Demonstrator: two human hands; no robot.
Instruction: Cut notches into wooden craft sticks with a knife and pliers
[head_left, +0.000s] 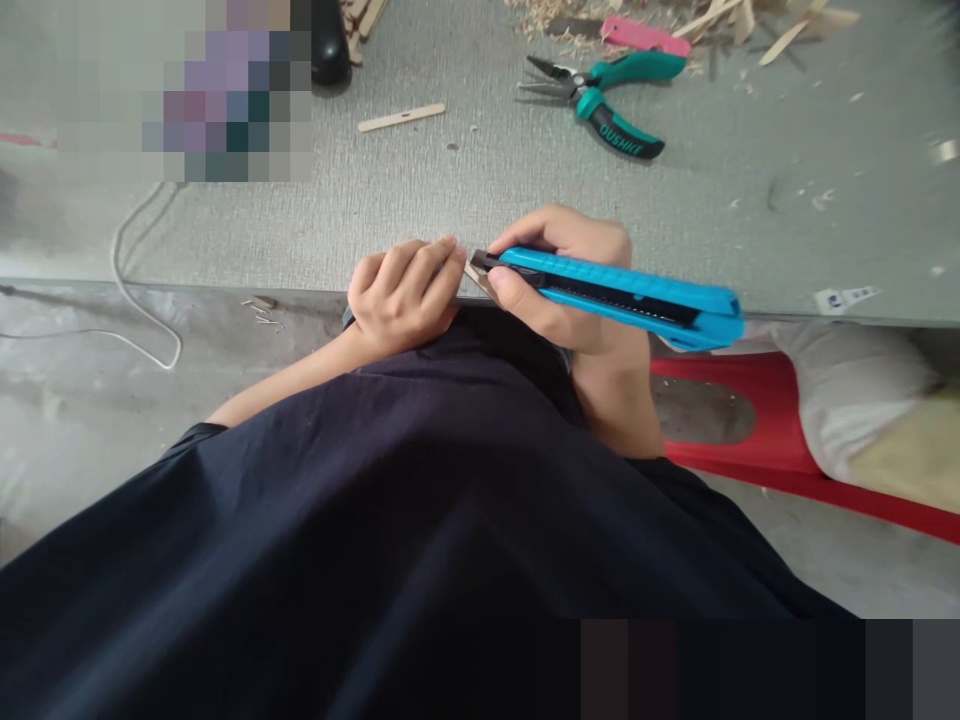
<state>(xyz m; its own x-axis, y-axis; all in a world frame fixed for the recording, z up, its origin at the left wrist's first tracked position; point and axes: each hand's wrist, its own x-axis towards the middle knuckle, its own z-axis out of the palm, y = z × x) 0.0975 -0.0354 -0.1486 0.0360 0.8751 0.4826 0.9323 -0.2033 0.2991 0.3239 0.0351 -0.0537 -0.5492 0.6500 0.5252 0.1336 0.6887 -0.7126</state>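
A blue utility knife (637, 290) lies in the grip of my right hand (574, 270), its dark tip pointing left toward my other hand. Curled at the table's front edge, my left hand (409, 290) pinches a thin wooden stick (478, 277); only a short length of it shows between the hands, just below the knife tip. Whether the blade touches the wood I cannot tell. Farther back on the table lies another flat wooden stick (402, 117) with a small dark mark in its middle.
Green-handled pliers (600, 100) lie spread on the grey table (270, 230). Behind them are a pink-handled tool (645, 37), wood shavings (536, 15) and loose sticks. A black object (328, 45) stands back left. A white cable (116, 250) hangs over the edge; a red stool (772, 400) is at right.
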